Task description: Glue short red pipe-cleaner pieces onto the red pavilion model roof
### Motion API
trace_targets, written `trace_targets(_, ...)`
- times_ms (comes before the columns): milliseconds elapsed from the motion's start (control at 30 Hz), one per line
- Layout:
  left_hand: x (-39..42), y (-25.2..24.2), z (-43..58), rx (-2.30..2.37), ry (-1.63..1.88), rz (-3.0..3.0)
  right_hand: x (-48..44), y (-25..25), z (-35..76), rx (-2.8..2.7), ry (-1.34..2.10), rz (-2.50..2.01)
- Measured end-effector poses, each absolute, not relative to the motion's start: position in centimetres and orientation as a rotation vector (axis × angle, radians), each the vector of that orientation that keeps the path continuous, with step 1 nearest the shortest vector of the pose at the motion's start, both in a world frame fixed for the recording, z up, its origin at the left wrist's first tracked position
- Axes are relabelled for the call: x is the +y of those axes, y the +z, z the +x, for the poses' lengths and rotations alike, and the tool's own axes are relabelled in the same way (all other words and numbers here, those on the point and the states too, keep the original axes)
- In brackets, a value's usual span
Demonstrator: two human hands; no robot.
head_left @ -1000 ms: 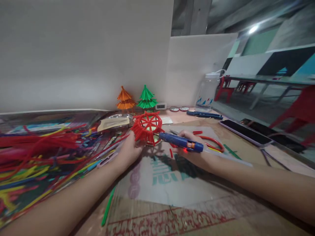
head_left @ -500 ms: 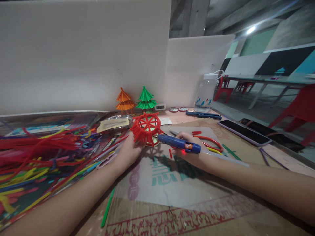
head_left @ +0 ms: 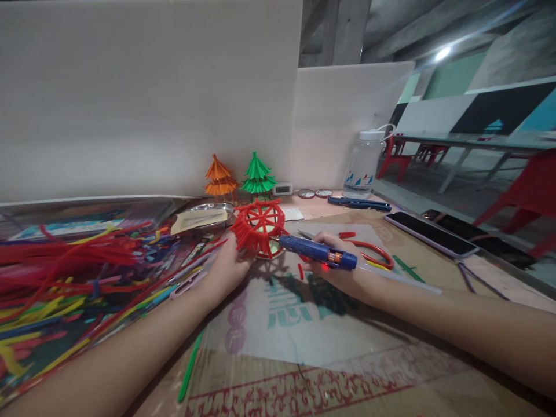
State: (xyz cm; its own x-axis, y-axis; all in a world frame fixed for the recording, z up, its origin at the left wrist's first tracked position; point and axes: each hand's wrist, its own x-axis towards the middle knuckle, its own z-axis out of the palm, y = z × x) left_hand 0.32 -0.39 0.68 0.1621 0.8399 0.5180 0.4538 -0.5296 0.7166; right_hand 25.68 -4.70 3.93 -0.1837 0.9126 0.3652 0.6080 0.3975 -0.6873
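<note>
My left hand is closed on the near left side of a red pipe-cleaner pavilion roof, a spoked ring with a skirt of short red strips. My fingertips are partly hidden behind it. In my right hand is a blue hot glue gun, a red light glowing on it and a clear glue stick trailing from its back. The gun's metal nozzle points left, at the lower right edge of the red ring; whether it touches I cannot tell. Small red pipe-cleaner pieces lie beneath on a plastic sheet.
Orange and green pavilions stand at the back beside a small digital clock. Colourful pipe cleaners heap up at left. Orange-handled scissors, blue pliers, a phone and a water bottle sit at right.
The glue gun has shifted very slightly to the right and its nozzle a touch higher. My left hand and the red roof are almost still.
</note>
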Motion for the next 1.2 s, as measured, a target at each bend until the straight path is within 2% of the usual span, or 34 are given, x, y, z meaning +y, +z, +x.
trace_targets(667, -0.62, 0.93, 0.45, 1.204, 1.330, 2.107, -4.96, 4.20, 25.63, -1.843, 0.579, -1.304)
trace_targets(1200, -0.56, 1.03, 0.56, 1.207, 1.353, 2.019, -4.46, 3.39, 25.85, -1.923, 0.447, -1.346)
